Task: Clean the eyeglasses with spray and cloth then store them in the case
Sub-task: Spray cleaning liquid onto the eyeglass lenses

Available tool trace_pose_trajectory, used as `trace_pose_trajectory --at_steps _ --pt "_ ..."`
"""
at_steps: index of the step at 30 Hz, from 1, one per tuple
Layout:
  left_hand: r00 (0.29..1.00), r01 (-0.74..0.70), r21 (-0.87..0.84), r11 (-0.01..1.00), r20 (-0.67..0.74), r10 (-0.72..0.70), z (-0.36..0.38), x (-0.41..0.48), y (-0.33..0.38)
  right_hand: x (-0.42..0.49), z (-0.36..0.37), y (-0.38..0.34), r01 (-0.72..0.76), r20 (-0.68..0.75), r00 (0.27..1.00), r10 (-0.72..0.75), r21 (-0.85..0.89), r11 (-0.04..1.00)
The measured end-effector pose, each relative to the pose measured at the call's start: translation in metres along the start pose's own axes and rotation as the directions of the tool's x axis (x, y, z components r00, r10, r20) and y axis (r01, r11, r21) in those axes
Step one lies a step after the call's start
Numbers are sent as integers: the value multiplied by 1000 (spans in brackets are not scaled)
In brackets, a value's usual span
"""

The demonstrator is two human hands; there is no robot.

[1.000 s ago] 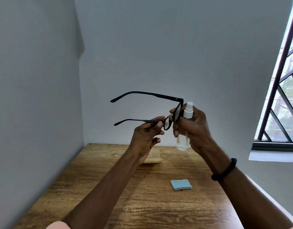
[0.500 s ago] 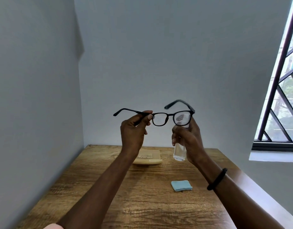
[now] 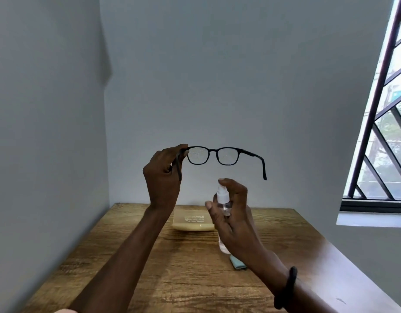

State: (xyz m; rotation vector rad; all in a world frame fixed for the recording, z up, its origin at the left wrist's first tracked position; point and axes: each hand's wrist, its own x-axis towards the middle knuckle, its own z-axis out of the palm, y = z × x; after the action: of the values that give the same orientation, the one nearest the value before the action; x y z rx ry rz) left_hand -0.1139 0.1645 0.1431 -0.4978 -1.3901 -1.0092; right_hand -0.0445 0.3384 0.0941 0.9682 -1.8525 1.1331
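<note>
Left hand (image 3: pixel 164 177) pinches the black eyeglasses (image 3: pixel 214 155) at their left hinge, held above the table's (image 3: pixel 149 267) far edge. Right hand (image 3: pixel 233 218), fingers curled, grips the spray bottle (image 3: pixel 223 196) below them; blue cloth (image 3: pixel 237 264) and yellow case (image 3: pixel 192 222) lie on the table.

The pale yellow case (image 3: pixel 192 223) on the tabletop (image 3: pixel 195 279) carries white printed lines, too blurred to read.

A wooden counter (image 3: pixel 149 279) with brown, streaky grain sits in a corner, its left and far edges against the walls. A pale yellow case (image 3: pixel 192 222) lies flat near the far edge, small white print on its top. A folded light-blue cloth (image 3: pixel 237 264) lies nearer, apart from the case and to its right, only partly in view.
</note>
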Motion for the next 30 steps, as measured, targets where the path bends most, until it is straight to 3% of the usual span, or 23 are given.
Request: trace_pose_trajectory --at_steps 7,11,23,30 --pt "1000 -29 49 998 14 28 -2 -3 -4 19 10 -30 74 19 997 -74 43 996" --pt "999 -43 62 997 28 41 -4 -3 -4 26 15 -37 121 24 992 -121 -16 993" --pt "996 -80 113 990 48 75 -11 -3 -6 34 20 -31 7 -51 999 -14 -131 991" --pt "995 -97 124 988 40 93 -13 0 -5 35 18 -40 31 -25 999 -35 -138 990"
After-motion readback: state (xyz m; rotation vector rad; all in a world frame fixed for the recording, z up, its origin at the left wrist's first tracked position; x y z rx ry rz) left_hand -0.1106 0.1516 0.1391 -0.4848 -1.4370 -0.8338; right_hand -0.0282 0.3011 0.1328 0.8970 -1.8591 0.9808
